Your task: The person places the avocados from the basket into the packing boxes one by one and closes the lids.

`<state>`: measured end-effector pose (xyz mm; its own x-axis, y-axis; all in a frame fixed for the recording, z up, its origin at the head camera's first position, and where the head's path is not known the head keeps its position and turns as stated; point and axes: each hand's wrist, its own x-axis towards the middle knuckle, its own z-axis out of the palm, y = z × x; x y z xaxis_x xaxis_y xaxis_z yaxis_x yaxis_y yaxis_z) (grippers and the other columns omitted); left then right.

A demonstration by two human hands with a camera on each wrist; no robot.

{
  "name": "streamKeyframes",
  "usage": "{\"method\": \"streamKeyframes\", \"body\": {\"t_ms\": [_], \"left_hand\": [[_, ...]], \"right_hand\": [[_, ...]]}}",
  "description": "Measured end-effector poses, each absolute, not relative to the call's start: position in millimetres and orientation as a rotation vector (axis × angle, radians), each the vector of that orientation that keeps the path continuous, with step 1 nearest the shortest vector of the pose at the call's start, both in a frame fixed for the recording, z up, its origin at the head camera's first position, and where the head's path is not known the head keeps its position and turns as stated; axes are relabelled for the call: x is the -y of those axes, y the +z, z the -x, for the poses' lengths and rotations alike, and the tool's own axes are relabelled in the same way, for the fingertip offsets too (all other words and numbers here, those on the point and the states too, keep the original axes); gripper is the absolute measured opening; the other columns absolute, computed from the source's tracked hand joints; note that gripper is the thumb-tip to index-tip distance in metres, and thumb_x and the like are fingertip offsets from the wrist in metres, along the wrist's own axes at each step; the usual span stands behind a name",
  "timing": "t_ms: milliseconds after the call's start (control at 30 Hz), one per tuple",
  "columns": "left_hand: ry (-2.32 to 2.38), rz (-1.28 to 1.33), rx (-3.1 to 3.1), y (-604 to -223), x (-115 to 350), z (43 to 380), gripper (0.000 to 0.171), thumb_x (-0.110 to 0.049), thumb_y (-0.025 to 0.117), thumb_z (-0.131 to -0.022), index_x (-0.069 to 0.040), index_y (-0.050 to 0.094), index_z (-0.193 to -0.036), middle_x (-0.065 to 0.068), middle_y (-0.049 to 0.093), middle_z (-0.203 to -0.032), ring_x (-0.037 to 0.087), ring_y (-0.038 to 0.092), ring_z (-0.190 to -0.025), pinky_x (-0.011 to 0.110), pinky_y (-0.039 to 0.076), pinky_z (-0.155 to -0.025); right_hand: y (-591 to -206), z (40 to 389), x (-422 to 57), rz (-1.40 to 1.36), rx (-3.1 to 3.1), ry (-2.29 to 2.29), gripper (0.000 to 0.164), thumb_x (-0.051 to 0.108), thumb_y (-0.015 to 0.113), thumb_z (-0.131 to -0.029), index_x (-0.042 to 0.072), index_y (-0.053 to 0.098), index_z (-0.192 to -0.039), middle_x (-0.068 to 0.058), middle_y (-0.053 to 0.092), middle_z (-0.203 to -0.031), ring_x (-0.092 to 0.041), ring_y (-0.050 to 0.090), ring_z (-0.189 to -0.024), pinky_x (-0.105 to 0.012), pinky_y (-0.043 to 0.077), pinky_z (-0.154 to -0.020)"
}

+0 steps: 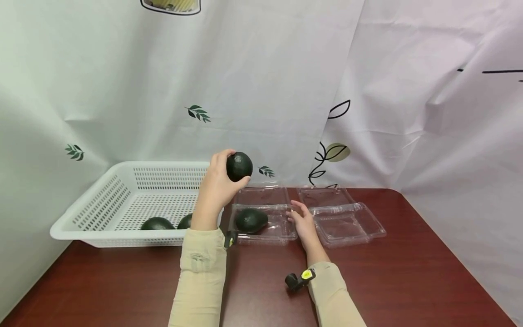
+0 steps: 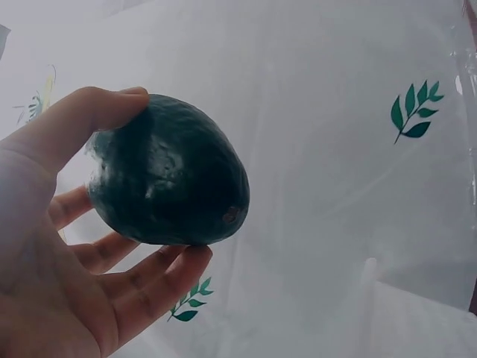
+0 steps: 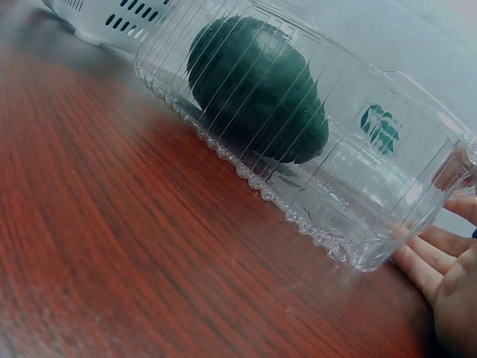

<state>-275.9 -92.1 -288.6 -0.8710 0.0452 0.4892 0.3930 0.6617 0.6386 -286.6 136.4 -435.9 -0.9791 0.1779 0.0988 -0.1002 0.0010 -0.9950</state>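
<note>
L hand (image 1: 216, 181) grips avocado (image 1: 240, 167); R hand (image 1: 304, 222) loose by box (image 1: 282, 227). L-wrist view: long way slants low-right to brown spot (image 2: 232, 215), unseen in head view.

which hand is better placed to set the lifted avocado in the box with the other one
Likely the left hand: it grips the lifted avocado, and the clear box shows space beside the other avocado. The right hand, at that box's right side, holds no avocado.
</note>
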Motion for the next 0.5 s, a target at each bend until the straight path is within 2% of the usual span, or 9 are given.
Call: {"method": "streamKeyframes", "body": {"t_ms": [233, 500], "left_hand": [[-1.084, 0.346, 2.408, -291, 88, 270, 0.067, -0.031, 0.074, -0.076, -0.019, 0.040, -0.134, 0.016, 0.041, -0.129, 0.036, 0.052, -0.104, 0.055, 0.043, -0.083], [-1.069, 0.423, 2.371, -290, 79, 269, 0.066, -0.029, 0.074, -0.076, -0.022, 0.043, -0.134, 0.016, 0.046, -0.126, 0.035, 0.049, -0.108, 0.055, 0.043, -0.083]], "right_hand": [[-436, 286, -135, 0.064, 2.073, 2.095, 0.040, -0.005, 0.042, -0.089, -0.007, 0.044, -0.129, -0.026, 0.044, -0.130, -0.038, 0.055, -0.107, -0.038, 0.046, -0.088], [-437, 287, -137, 0.070, 2.069, 2.091, 0.040, -0.005, 0.042, -0.089, -0.007, 0.044, -0.129, -0.026, 0.044, -0.131, -0.037, 0.055, -0.106, -0.035, 0.048, -0.086]]}}
